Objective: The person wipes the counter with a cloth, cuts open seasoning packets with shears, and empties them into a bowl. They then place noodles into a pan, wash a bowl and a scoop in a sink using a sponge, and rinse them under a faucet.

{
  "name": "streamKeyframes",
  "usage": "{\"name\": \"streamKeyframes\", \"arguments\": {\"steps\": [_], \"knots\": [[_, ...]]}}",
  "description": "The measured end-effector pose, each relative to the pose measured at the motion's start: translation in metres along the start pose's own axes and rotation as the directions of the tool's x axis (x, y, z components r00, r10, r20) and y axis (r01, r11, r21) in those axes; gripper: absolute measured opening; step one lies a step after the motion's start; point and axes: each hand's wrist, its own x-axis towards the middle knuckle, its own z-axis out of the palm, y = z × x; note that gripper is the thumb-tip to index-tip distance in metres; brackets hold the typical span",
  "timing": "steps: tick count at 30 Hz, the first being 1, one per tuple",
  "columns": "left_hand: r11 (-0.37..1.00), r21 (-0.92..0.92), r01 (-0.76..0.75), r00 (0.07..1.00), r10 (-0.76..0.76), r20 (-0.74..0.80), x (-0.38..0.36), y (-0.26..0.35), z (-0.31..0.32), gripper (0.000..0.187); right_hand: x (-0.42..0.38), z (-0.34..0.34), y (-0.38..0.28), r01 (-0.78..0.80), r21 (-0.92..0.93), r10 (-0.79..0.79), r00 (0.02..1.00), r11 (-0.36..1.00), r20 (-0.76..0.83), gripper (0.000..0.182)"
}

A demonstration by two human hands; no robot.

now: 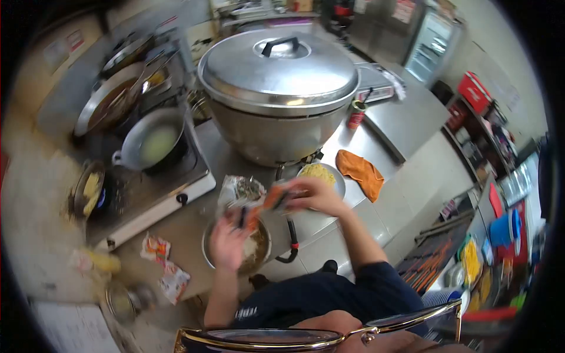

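Above a metal bowl [257, 259] holding white and brown contents, my left hand [228, 240] is closed on a small orange and dark packet [252, 219], blurred by motion. My right hand [315, 195] grips another orange and dark packet [275, 197], or the other part of the same one; I cannot tell which. Just behind the hands lies an open plastic bag [242, 189] with dark bits inside. A plate of yellow food [319, 172] is partly behind my right hand. Torn red and white wrappers [172, 281] lie left of the bowl.
A large lidded metal pot [276, 126] stands behind the hands. On the left, a stove [159, 203] carries pans, one with a flame beneath. An orange cloth [361, 172] and a red can [356, 115] lie to the right. A black hose [293, 235] hangs at the counter edge.
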Motion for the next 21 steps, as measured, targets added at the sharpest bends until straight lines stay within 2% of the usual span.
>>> {"name": "streamKeyframes", "arguments": {"steps": [1,2,4,5,7,8,10,12,13,14,16,17,18,20,21], "knots": [[0.994,-0.062,0.088,0.994,-0.092,-0.062,0.009,-0.029,0.020,0.030,-0.035,-0.038,-0.007,-0.016,-0.060,0.011,0.996,0.998,-0.086,0.022],[0.992,-0.034,0.120,0.993,-0.120,0.003,0.017,-0.048,0.067,0.032,-0.067,-0.082,0.008,0.064,-0.160,-0.087,0.986,0.985,-0.143,0.018],[0.976,-0.030,0.216,0.968,-0.210,0.140,0.033,-0.105,0.122,0.036,-0.140,-0.140,-0.008,-0.056,-0.174,0.001,0.954,0.983,-0.301,0.016],[0.964,-0.031,0.265,0.950,-0.255,0.179,0.040,-0.135,0.146,0.035,-0.170,-0.160,-0.018,-0.067,-0.175,0.005,0.944,0.982,-0.331,0.016],[0.933,-0.017,0.360,0.903,-0.343,0.258,0.051,-0.196,0.192,0.035,-0.225,-0.194,-0.030,0.013,-0.015,-0.018,0.924,1.000,-0.381,0.016],[0.905,-0.027,0.425,0.855,-0.391,0.339,0.057,-0.226,0.211,0.036,-0.242,-0.210,-0.031,0.012,-0.016,-0.017,0.902,1.000,-0.432,0.016],[0.849,-0.018,0.528,0.765,-0.467,0.443,0.061,-0.280,0.256,0.037,-0.262,-0.240,-0.039,0.060,-0.006,-0.058,0.927,0.998,-0.370,0.018],[0.862,-0.002,0.507,0.784,-0.461,0.415,0.058,-0.321,0.298,0.040,-0.267,-0.269,-0.034,-0.055,-0.174,-0.063,0.791,0.983,-0.608,0.019],[0.889,0.009,0.458,0.793,-0.413,0.449,0.060,-0.339,0.315,0.042,-0.271,-0.291,-0.027,-0.078,-0.296,-0.152,0.720,0.952,-0.677,0.021],[0.884,0.013,0.468,0.782,-0.421,0.460,0.064,-0.356,0.329,0.042,-0.280,-0.309,-0.026,-0.082,-0.298,-0.154,0.708,0.951,-0.689,0.021],[0.976,0.132,0.171,0.819,-0.216,0.532,0.072,-0.389,0.351,0.046,-0.289,-0.337,-0.031,-0.136,-0.252,-0.131,0.573,0.958,-0.809,0.022],[0.971,0.154,0.185,0.805,-0.239,0.542,0.077,-0.411,0.357,0.048,-0.287,-0.350,-0.029,-0.227,-0.425,-0.241,0.557,0.876,-0.795,0.023],[0.971,0.152,0.184,0.800,-0.238,0.551,0.080,-0.429,0.366,0.048,-0.281,-0.365,-0.023,-0.227,-0.429,-0.248,0.550,0.874,-0.797,0.023],[0.981,0.115,0.158,0.811,-0.195,0.552,0.092,-0.460,0.388,0.048,-0.266,-0.402,-0.008,-0.049,-0.050,-0.007,0.642,0.998,-0.767,0.025],[0.991,0.086,0.098,0.829,-0.129,0.544,0.105,-0.473,0.399,0.049,-0.262,-0.419,-0.004,0.046,-0.028,-0.052,0.667,0.999,-0.743,0.023]]}}
